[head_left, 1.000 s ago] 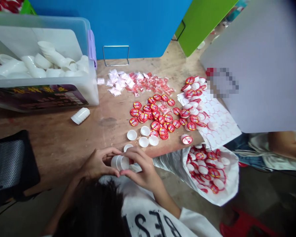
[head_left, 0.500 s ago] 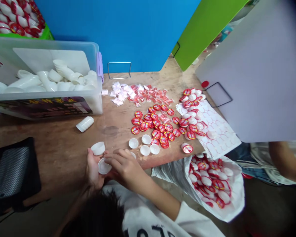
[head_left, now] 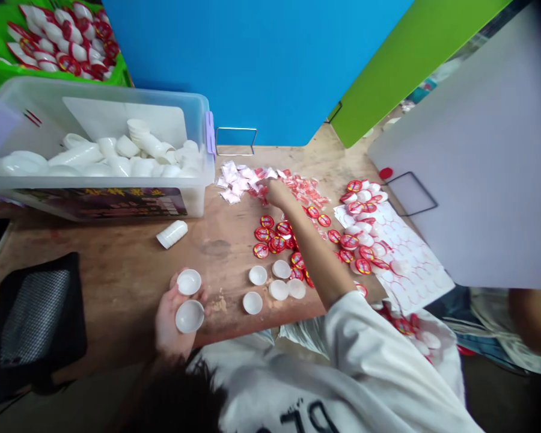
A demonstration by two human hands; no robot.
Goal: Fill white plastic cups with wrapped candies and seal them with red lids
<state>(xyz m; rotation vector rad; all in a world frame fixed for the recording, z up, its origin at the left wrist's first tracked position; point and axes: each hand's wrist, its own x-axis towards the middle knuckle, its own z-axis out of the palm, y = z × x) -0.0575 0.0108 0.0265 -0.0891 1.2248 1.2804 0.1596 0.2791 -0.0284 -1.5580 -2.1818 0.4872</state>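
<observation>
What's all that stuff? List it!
Table: one, brown, middle
Clear bin: one, see-through, back left
Bin cups: many, white, inside
Cup stack: one, white, left
Loose cups: five, white, front edge
Held cups: two, white, front left
Sachets: many, pink and red, back middle
Discs: many, red, middle
Printed sheet: one, white, right
Green container: one, green, back left
Bag: one, white, lower right
Lidded cups: many, red-white, sheet, container and bag
Panels: three, blue, green, pale purple, back and right
Wire loops: three, silver and black, by panels
Mesh item: one, black, left
Co-worker: one, clothes blue-white, far right
Shirt: one, white, bottom
Left hand: one, bare, holding cups
Right hand: one, bare, at sachets
</observation>
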